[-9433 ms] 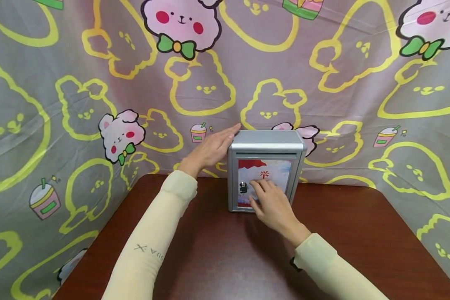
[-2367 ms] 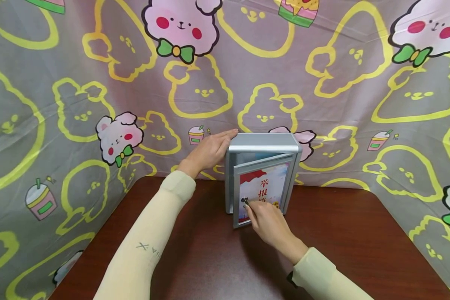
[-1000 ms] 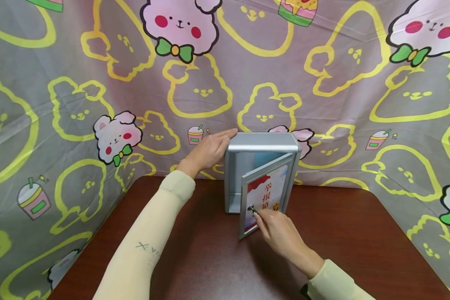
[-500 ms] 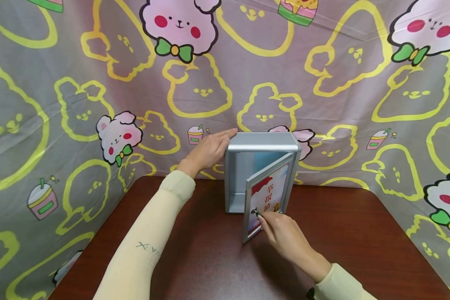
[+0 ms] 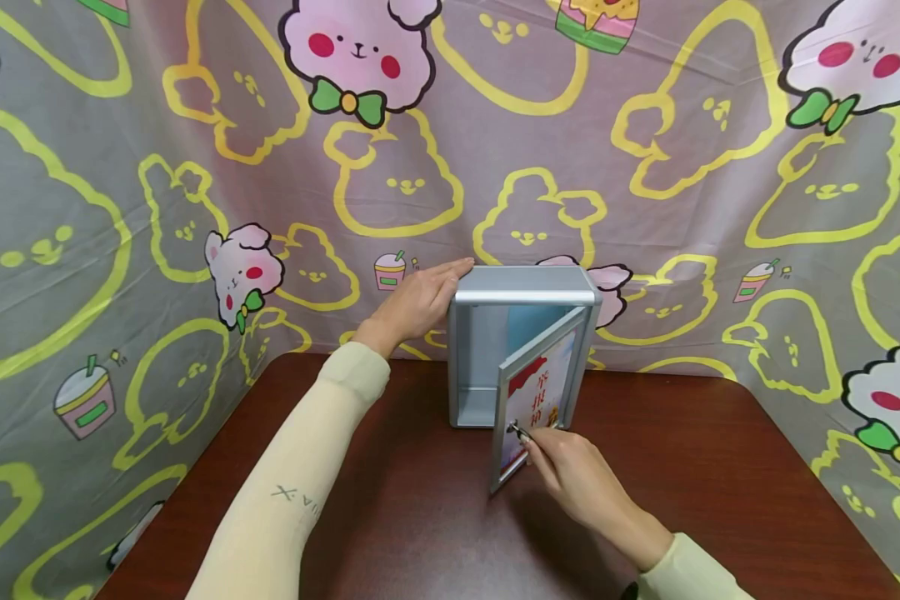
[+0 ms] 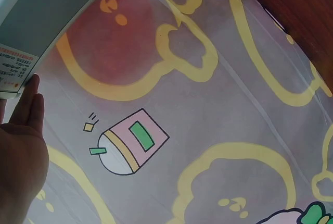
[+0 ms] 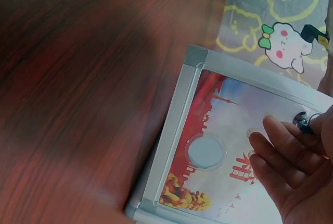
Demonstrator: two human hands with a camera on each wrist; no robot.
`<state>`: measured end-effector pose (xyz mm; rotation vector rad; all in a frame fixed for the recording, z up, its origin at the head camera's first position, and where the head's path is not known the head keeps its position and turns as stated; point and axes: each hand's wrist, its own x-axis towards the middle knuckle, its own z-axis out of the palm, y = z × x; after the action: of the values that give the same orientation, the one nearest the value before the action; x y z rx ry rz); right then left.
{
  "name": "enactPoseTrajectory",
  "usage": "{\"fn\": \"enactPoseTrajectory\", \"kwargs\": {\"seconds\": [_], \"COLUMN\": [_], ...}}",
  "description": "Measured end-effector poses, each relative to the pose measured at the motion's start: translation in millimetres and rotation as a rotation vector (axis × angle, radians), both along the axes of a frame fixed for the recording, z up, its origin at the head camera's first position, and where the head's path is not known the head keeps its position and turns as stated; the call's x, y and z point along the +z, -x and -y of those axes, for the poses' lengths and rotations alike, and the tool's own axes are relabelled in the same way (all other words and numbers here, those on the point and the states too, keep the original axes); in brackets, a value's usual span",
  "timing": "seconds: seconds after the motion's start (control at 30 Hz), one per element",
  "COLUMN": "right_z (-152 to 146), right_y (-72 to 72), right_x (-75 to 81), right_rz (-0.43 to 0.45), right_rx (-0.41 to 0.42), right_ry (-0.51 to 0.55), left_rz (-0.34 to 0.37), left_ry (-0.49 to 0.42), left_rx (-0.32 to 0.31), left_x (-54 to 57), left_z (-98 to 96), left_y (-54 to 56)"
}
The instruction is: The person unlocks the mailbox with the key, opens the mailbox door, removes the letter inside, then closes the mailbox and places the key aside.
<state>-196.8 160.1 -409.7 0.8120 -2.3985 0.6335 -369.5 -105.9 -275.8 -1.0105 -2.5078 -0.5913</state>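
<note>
A grey metal box stands upright on the table. Its framed door, with a red, white and blue poster bearing red characters, is swung out on the right-hand side. My left hand lies with straight fingers against the box's upper left edge. In the left wrist view, its fingertips are beside a printed label. My right hand pinches a small key at the door's lock. Its other fingers extend over the poster in the right wrist view; the key is partly hidden by the fingers.
The dark red-brown table has rounded back corners. Behind and beside it hangs a grey-pink curtain with yellow bear outlines. Inside the box, a light-blue patch shows on the back. A round clear disc sits on the door's poster.
The door was shut in the oldest frame, with my right fingers near the lock. My right hand has since drawn it out toward me and rightward, moving slightly lately. My left hand keeps its place.
</note>
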Motion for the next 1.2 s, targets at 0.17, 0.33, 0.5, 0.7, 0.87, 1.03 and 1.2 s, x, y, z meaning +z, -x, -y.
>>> {"fn": "enactPoseTrajectory", "kwargs": {"seconds": [0.17,0.33,0.5,0.7,0.87,1.03,1.2], "right_z": [-2,-5,-8,-12,-16,-17,-19], "right_y": [-1.0,-1.8,-3.5,-4.0,-5.9,-10.4,-14.1], "right_x": [-0.4,-0.2,-0.3,-2.6,-4.6,-4.4,-4.0], "right_rz": [0.03,0.048,0.042,0.041,0.035,0.012,0.008], "right_rx": [0.017,0.022,0.033,0.051,0.067,0.095,0.115], "right_ry": [0.021,0.029,0.036,0.05,0.066,0.078,0.092], "left_rz": [-0.004,-0.006,-0.004,-0.008,-0.008,-0.009,-0.015], "left_ry": [-0.003,-0.003,-0.005,0.003,0.007,0.005,0.008], "left_rx": [-0.007,-0.01,-0.013,-0.004,-0.007,-0.016,-0.018], "left_x": [-0.9,-0.6,-0.4,-0.6,0.0,0.4,0.0], "left_z": [-0.1,-0.3,-0.1,0.3,-0.4,0.0,1.4], "left_y": [0.8,1.2,0.4,0.2,-1.0,-2.6,-4.0]}}
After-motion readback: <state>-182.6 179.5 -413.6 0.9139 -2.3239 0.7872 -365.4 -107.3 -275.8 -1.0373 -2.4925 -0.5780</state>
